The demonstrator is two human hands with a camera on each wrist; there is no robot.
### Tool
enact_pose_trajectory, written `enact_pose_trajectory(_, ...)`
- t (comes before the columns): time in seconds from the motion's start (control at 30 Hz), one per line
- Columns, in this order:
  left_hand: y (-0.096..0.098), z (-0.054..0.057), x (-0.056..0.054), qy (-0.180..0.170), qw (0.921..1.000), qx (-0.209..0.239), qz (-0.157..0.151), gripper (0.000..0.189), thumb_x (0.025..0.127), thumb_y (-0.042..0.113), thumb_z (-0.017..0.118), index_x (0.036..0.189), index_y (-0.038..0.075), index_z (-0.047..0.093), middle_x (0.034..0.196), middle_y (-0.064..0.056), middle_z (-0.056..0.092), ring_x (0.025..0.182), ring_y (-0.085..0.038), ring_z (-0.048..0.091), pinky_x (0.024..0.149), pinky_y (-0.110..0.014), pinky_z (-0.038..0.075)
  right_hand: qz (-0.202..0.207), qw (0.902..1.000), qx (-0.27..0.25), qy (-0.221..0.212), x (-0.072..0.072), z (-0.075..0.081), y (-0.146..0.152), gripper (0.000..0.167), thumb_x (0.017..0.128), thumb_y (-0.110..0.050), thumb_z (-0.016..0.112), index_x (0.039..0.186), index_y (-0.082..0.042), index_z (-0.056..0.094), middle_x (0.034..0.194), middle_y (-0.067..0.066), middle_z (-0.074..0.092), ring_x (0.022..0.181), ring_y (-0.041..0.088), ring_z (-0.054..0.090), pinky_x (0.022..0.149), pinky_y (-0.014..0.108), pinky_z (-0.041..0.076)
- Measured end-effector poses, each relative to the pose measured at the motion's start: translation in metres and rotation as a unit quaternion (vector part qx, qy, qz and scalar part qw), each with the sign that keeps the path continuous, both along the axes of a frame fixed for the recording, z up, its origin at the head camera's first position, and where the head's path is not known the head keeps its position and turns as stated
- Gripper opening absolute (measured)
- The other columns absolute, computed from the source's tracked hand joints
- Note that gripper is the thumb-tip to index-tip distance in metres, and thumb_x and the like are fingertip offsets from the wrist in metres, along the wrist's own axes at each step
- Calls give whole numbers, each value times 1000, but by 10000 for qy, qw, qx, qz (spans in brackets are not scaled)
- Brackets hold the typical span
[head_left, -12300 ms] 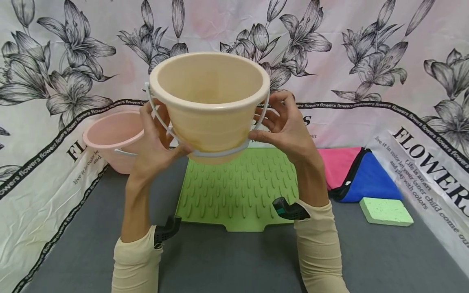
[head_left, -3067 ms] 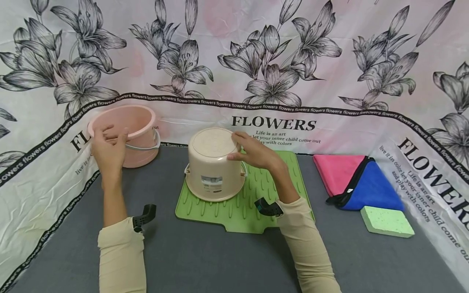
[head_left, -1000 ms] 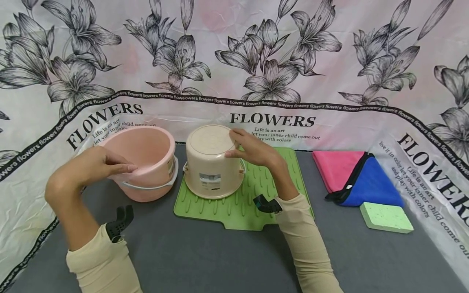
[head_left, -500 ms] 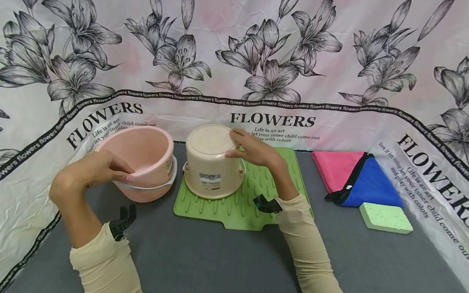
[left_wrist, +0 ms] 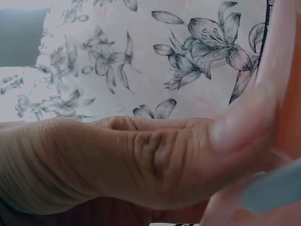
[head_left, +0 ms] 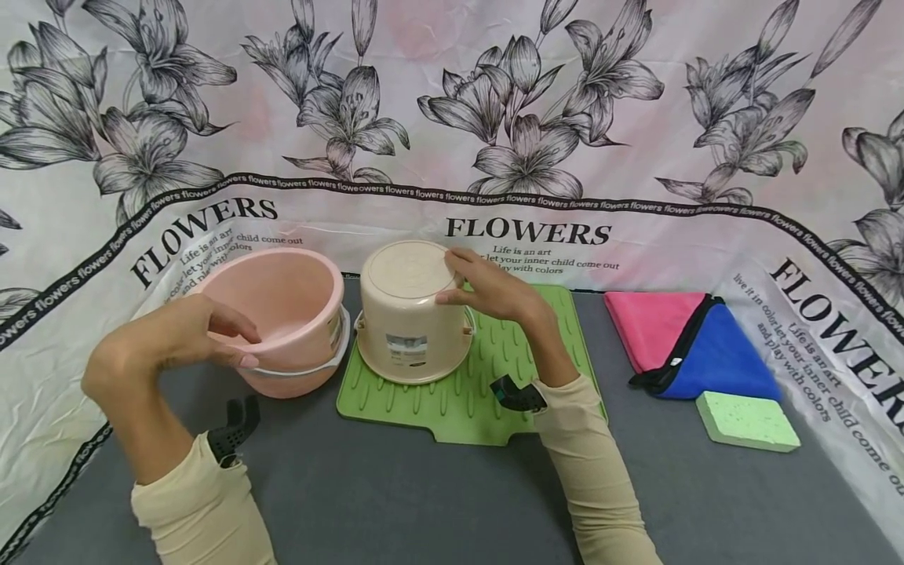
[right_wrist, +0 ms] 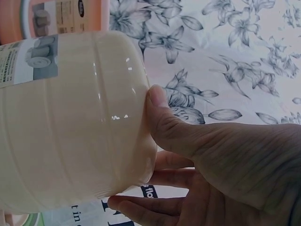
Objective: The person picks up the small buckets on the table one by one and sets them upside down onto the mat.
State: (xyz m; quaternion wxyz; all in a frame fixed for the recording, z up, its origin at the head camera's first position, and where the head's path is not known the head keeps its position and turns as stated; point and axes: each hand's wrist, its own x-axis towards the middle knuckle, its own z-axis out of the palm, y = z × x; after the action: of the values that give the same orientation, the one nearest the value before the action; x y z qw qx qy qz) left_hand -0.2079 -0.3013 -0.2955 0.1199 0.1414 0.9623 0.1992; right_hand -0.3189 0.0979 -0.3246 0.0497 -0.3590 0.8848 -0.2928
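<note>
A pink bucket (head_left: 297, 353) with a pale handle is on the left in the head view, its mouth facing up. My left hand (head_left: 176, 333) pinches the near left part of its rim, fingers inside and thumb outside. In the left wrist view the thumb (left_wrist: 188, 160) presses against the rim. Beside it, a cream bucket (head_left: 417, 322) stands upside down on a green ridged mat (head_left: 519, 377). My right hand (head_left: 490, 286) holds the cream bucket near its upturned base; the right wrist view has the thumb on one side and fingers beyond the edge.
Pink and blue cloths (head_left: 716, 353) with a black edge lie folded at the right on the grey table (head_left: 424, 502). A light green sponge (head_left: 749, 421) sits just in front of them. Flower-printed fabric (head_left: 395, 94) hangs behind and along the sides.
The cream bucket, earlier held upright in both hands, is now upside down on the mat. The pink bucket has come right and nearer with my left hand, and lately shifted slightly.
</note>
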Motion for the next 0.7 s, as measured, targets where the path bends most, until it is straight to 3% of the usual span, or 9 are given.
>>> enact_pose_trajectory(0.07,0,0,-2,-148,9999,55,16,37,90,25,82,118,1,78,118,-15,78,111,-29,67,86,-31,54,-19,10000,-11,-8,0,0,1,34,100,-27,72,100,-5,46,129,19,51,111,32,56,98,52,55)
enact_pose_trajectory(0.27,3,-1,-6,-363,9993,1,-96,16,88,25,83,100,14,82,96,3,79,87,-7,59,76,-24,49,52,9999,49,79,-2,-3,2,33,100,-28,71,97,-5,46,126,18,52,111,31,56,98,48,55)
enact_pose_trajectory(0.37,3,-1,-5,-376,9993,41,-70,10,88,25,82,94,18,82,92,6,78,84,-3,56,75,-22,46,71,9999,51,88,-1,-3,2,34,100,-27,71,97,-5,46,124,17,52,110,30,56,97,48,56)
enact_pose_trajectory(0.5,4,1,-4,-142,9999,45,-8,8,90,25,81,95,19,83,93,6,79,83,0,56,74,-20,47,30,9999,73,112,1,0,2,33,100,-28,71,99,-5,47,127,18,52,111,31,56,98,49,56)
enact_pose_trajectory(0.7,5,4,-3,424,9991,32,-21,16,90,23,82,100,10,84,95,-1,82,80,2,58,69,-20,49,0,9999,134,83,0,2,1,32,101,-29,70,105,-4,50,133,18,52,115,32,56,101,49,55)
